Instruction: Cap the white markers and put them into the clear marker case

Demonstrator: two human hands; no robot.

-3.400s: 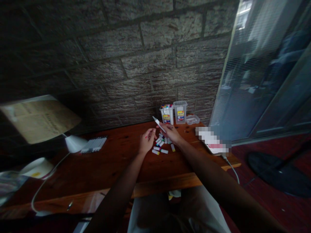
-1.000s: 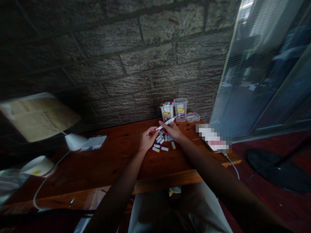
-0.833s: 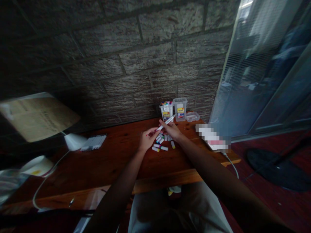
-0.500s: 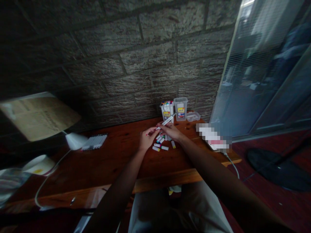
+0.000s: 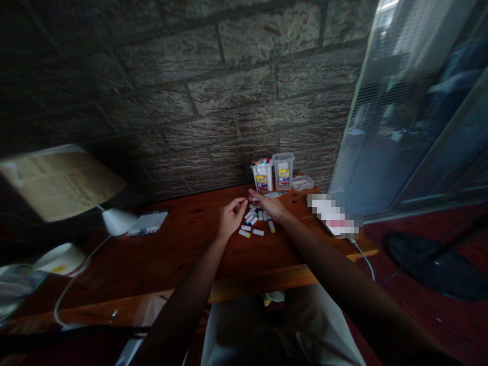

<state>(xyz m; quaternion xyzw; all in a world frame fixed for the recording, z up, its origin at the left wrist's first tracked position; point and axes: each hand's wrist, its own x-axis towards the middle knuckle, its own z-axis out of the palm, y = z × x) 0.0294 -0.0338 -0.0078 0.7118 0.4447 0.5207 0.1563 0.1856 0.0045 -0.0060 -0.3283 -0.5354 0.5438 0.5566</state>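
A white marker [image 5: 275,194] pokes out to the right from behind my right hand [image 5: 268,204], which is closed around it. Its grey end points right, in front of the clear boxes. My left hand [image 5: 231,216] is beside it, thumb and fingers pinched together close to the right fingertips. What the left fingers pinch, if anything, is too small to make out. Below the hands lie several loose white marker caps [image 5: 258,232] with coloured ends. Part of this pile is hidden by the right hand.
Behind stand a clear box of markers [image 5: 262,175] and a second clear box [image 5: 283,173], beside a low clear lid [image 5: 303,183]. Left are a row of white markers [image 5: 148,222], a lamp [image 5: 63,183] and a white bowl [image 5: 61,259]. A blurred-out white object [image 5: 337,216] lies right.
The marker has swung from pointing up and right to lying nearly level behind my right hand. My left fingers have come off its near end. The caps have not moved.
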